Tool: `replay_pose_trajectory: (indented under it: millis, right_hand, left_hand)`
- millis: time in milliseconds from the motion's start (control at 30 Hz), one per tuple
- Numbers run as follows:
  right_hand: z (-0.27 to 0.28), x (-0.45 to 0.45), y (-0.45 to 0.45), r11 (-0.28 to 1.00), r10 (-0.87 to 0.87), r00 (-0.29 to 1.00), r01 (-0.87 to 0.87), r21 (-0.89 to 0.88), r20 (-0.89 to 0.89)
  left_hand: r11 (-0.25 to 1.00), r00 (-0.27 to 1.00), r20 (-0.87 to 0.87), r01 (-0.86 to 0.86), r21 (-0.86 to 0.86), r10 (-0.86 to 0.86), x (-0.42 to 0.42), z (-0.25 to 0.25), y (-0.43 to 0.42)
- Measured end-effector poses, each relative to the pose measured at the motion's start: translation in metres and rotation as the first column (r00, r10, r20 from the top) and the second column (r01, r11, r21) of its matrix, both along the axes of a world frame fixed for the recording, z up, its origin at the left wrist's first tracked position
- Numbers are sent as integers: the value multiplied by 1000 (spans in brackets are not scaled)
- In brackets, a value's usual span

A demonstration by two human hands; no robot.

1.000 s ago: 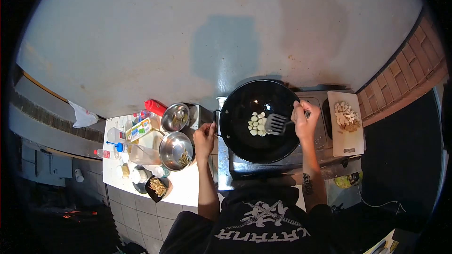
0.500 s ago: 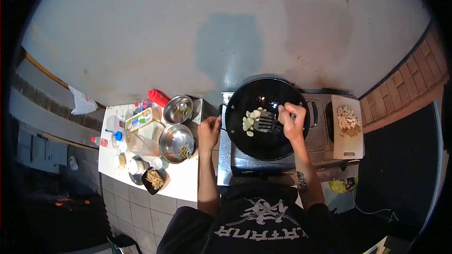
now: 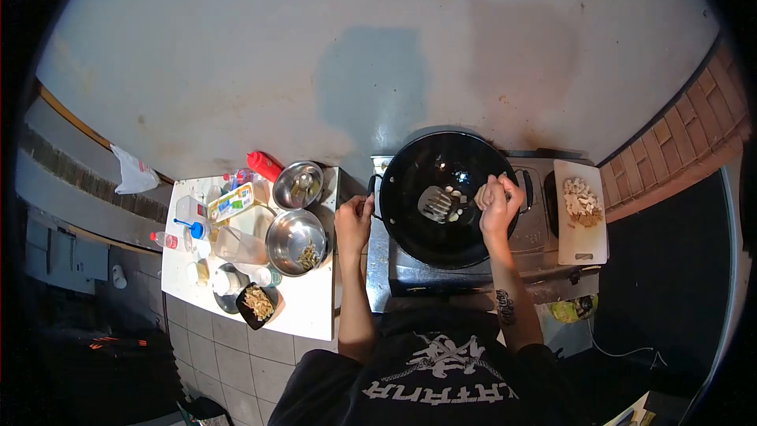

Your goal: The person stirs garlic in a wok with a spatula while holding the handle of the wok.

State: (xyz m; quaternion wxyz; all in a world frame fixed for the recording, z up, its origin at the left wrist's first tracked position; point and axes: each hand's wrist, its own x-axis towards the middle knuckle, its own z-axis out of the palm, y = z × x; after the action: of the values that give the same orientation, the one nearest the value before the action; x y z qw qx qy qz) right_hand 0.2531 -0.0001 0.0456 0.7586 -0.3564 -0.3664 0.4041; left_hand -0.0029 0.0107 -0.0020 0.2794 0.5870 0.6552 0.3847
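A black wok (image 3: 441, 248) with two side handles sits on the stove. My left hand (image 3: 353, 222) is closed on the wok's left handle (image 3: 372, 186). In my right hand (image 3: 500, 203), wrapped in a fist over the wok's right side, is a slotted spatula (image 3: 434, 203); most of its handle is hidden by the hand. The spatula's slotted head lies low in the wok. Pale slices of food (image 3: 456, 199) are on and beside the head, some partly covered by it.
Right of the wok, a white cutting board (image 3: 587, 248) carries chopped pale food. The white table (image 3: 303, 315) on the left holds steel bowls (image 3: 296, 229), a red squeeze bottle (image 3: 264, 166), a black bowl of food (image 3: 258, 305) and several containers. A wall rises behind the stove.
The spatula's head has turned and shifted slightly left in the wok, and the pale slices now sit further right, around it. My right hand has moved slightly right; my left stays at the handle.
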Motion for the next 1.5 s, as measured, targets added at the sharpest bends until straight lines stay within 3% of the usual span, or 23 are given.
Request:
replay_pose_trajectory:
  millis: [33,200,267,400,500,600,633,733,767,867,1000,1133,1267,1367,1433,1500]
  right_hand:
    - [-8,-1,1,994,-107,993,106,-14,-54]
    - [-30,5,-15,986,-156,981,148,-79,-116]
    - [-35,11,-24,998,-58,998,58,-15,-14]
    - [-35,15,-21,988,-154,988,153,-30,-15]
    - [-34,8,-24,1000,-3,1000,3,-6,29]
    - [-21,14,-22,998,-18,998,22,-64,66]
    - [-27,16,-17,992,-104,994,107,-66,41]
    - [-30,16,-12,993,-106,994,107,-42,29]
    - [-30,15,-15,997,-22,999,18,-78,-49]
    - [-30,19,-18,996,56,996,-61,-69,-67]
    - [-17,24,-14,998,-43,999,45,-44,28]
    - [-15,22,-5,993,-117,993,118,24,-30]
    - [-34,12,0,996,-62,997,59,-63,-48]
    - [-32,10,-4,997,-34,999,31,-65,-37]
    - [-22,14,-7,991,64,992,-50,-122,112]
    - [-16,20,-6,985,33,989,-9,-172,143]
  left_hand:
    - [1000,1000,30,-8,-8,8,0,0,-1]
    - [998,999,40,-25,64,23,3,0,-2]
    - [999,997,59,-44,7,44,2,-2,-1]
    - [997,999,1,-36,62,36,3,6,-4]
    - [998,997,-66,-22,56,26,2,7,-2]
    - [999,999,-33,-30,24,31,2,11,-3]
    - [999,999,-36,-33,16,34,3,11,-4]
    - [999,998,-48,-35,3,35,2,7,-2]
    - [999,998,-57,-35,-3,35,1,6,-1]
    - [998,998,-57,-24,53,28,1,6,-2]
    - [999,999,-39,-16,33,17,0,2,-1]
    - [998,996,-79,-30,49,34,3,9,-2]
    - [994,992,-127,-3,108,17,2,7,-2]
    - [996,996,-84,-3,84,10,-3,-6,2]
    - [998,993,-113,-6,63,13,3,14,-3]
    - [999,989,-145,-7,42,13,3,20,-5]
